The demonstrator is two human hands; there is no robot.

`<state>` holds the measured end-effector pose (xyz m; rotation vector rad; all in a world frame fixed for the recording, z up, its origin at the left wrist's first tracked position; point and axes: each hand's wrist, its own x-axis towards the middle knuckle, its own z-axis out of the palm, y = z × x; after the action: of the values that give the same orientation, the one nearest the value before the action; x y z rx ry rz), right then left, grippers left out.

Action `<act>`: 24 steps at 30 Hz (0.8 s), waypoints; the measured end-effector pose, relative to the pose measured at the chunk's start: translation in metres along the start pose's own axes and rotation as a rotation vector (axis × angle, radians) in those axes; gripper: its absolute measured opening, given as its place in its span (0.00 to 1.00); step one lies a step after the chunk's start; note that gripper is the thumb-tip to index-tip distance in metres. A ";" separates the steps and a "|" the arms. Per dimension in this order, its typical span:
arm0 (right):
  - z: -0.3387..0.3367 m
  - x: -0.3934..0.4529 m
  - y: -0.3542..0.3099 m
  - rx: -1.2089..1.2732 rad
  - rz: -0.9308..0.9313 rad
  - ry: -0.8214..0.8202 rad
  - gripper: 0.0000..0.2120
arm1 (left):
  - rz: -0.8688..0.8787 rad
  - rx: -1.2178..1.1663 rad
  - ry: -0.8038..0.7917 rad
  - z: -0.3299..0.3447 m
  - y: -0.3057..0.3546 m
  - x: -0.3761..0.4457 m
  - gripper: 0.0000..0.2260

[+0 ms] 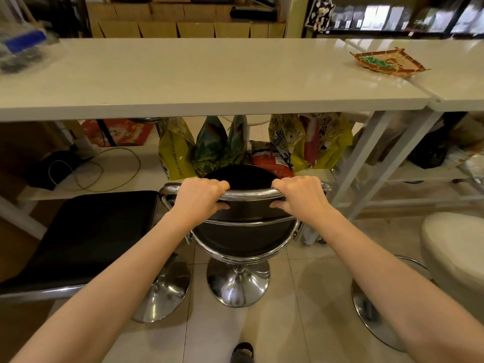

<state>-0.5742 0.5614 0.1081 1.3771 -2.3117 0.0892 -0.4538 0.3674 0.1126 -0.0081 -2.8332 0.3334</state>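
A black bar stool (pixel 243 239) with a chrome frame and a round chrome base stands on the tiled floor in front of a long white counter (pixel 209 74). My left hand (pixel 199 197) grips the chrome top rail of its backrest on the left side, fingers curled over the rail and thumb under it. My right hand (pixel 298 196) grips the same rail on the right side in the same way. The stool's seat lies partly under the counter's front edge.
A black square stool (pixel 86 237) stands at the left, a white round stool (pixel 453 247) at the right. Several coffee bags (pixel 178 148) sit on the shelf under the counter. A patterned tray (pixel 387 62) lies on the counter's right end. My shoe (pixel 242 352) shows at the bottom.
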 end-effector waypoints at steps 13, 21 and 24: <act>0.007 0.006 0.022 0.006 -0.044 -0.025 0.21 | -0.014 -0.008 -0.007 0.007 0.006 0.013 0.14; 0.003 0.008 0.031 0.030 -0.064 -0.050 0.20 | -0.059 -0.009 -0.026 0.002 0.016 0.018 0.13; 0.001 0.009 0.031 0.034 -0.055 -0.062 0.20 | -0.055 -0.010 -0.085 0.002 0.018 0.018 0.14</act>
<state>-0.6044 0.5694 0.1154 1.4791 -2.3312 0.0705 -0.4725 0.3855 0.1117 0.0842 -2.9128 0.3144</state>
